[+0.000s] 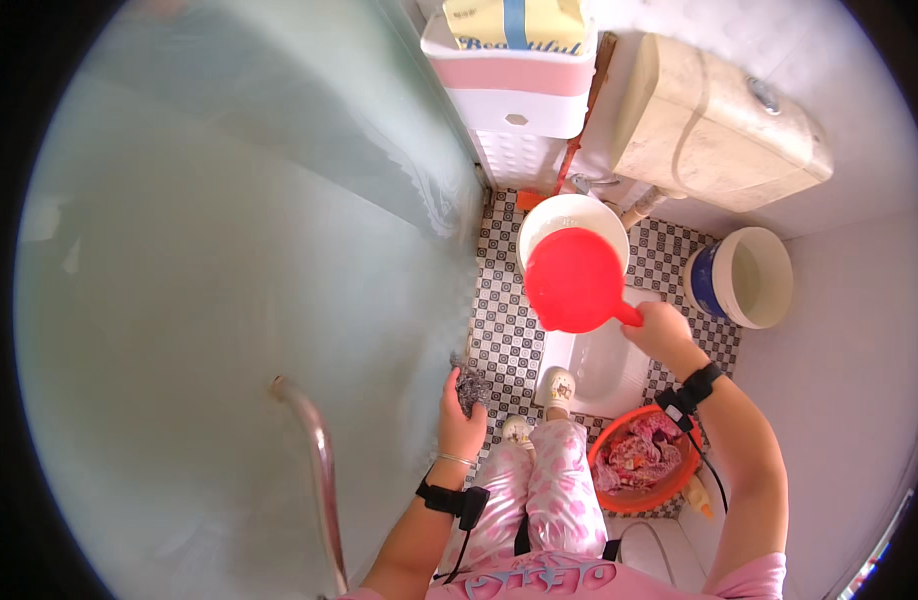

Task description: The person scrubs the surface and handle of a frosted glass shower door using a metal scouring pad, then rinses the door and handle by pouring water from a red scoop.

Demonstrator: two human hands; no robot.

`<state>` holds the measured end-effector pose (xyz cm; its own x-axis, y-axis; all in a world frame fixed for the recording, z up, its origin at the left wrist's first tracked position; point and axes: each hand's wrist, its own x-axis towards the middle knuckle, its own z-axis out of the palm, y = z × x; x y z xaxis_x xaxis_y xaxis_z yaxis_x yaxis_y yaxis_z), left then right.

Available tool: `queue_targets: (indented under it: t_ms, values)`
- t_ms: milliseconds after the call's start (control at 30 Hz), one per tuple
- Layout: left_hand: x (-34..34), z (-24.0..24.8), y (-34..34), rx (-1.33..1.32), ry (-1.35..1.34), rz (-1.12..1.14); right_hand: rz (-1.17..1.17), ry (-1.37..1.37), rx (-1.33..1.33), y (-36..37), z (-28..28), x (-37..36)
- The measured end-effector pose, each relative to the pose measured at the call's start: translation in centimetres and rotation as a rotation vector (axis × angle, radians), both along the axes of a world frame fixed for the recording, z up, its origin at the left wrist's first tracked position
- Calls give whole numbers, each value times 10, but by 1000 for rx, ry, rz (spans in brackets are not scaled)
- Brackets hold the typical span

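My right hand (662, 333) grips the short handle of a red plastic water ladle (576, 281). The ladle's round bowl hangs over a white bucket (557, 212) and hides much of it. A grey metal scouring pad (470, 388) is held in my left hand (463, 425), close beside a pale, frosted panel (279, 270). Under the ladle, a white squat toilet (601, 365) is set into the checkered floor, partly covered by the bucket and my right hand.
To the right stands a white and blue bucket (754, 277) with liquid inside. An orange basin (604, 485) of pink cloth sits by my legs. Above are a cistern (719, 125) and a pink-white wall box (514, 80). A metal bar handle (317, 455) juts at lower left.
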<state>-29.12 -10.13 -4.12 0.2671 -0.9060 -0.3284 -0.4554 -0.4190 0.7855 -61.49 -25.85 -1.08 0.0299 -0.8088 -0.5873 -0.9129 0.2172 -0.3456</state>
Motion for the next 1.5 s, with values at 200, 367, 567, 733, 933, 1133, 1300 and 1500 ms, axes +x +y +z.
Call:
queue_targets:
  t_ms: [200, 367, 567, 733, 933, 1133, 1300, 1500]
  values:
    - [15, 61, 36, 63, -43, 18, 283, -54, -51, 6, 132, 76]
    - [25, 101, 61, 32, 52, 61, 273, -213, -125, 5, 214, 127]
    - [41, 128, 89, 61, -23, 63, 116, -379, -85, 16, 212, 130]
    - [51, 130, 108, 34, 19, 121, -114, -347, 1, 35, 186, 100]
    - [58, 123, 121, 42, -29, 183, -271, -182, -38, 97, 127, 17]
    - [44, 141, 107, 160, -97, 151, -367, -26, 51, 161, 109, -52]
    - [48, 142, 103, 88, -46, 133, -276, 80, 135, 181, 120, -51]
    - [47, 137, 114, -8, -66, 103, -18, -53, -20, 124, 159, 43]
